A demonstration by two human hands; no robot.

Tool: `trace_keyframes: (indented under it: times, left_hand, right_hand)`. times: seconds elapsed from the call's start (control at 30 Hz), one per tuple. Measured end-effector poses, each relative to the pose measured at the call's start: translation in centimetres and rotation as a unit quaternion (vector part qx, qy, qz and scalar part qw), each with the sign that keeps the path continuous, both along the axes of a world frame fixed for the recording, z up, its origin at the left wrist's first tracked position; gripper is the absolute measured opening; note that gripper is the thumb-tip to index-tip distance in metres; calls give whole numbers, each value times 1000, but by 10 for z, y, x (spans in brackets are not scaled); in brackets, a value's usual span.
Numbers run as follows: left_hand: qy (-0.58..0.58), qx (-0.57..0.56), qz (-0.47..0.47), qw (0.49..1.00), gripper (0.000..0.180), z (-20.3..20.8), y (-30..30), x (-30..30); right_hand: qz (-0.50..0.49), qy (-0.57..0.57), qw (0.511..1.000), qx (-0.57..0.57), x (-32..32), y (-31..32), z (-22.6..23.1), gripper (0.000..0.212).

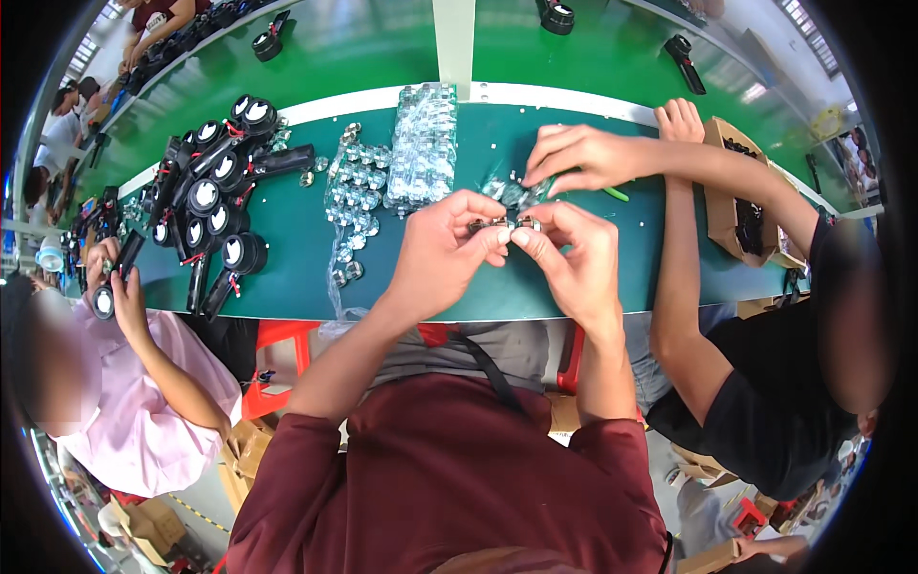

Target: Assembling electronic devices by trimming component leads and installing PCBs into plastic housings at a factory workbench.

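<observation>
Left grip (pixel 435 251) and right grip (pixel 583 256), nearly closed, pinch small metallic parts (pixel 528 223).

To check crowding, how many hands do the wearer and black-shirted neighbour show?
4: wearer's left hand and right hand, centre; neighbour's: one hand beyond, other hand beside cardboard box.

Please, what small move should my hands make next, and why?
I would probably draw the left hand and right hand slightly toward your body, small metallic parts pinched, because a co-worker's hand is close, just beyond them.
</observation>
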State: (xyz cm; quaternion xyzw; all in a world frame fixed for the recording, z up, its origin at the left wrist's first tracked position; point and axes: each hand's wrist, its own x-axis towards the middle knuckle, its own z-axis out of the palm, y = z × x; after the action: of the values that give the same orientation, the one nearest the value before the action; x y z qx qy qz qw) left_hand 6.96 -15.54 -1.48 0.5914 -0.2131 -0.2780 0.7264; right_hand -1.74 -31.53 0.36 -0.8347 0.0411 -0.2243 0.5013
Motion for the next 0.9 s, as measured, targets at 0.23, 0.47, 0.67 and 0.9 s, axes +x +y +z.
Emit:
trace_keyframes:
  times: [0.23,0.47,0.67,0.9]
  left_hand:
    - [38,3,-78,996,12,-5,1,-5]
    - [93,-12,-156,983,18,-7,-12,10]
    - [86,4,-84,993,24,-24,-38,11]
    - [99,-65,-121,986,12,-21,-35,7]
  right_hand:
    - [-12,88,988,124,-16,-12,-14,17]
    - [133,92,912,377,-14,-38,-31,16]
    - [-165,101,981,14,-6,-50,-19,28]
    - [-59,61,992,93,-17,-18,-24,17]
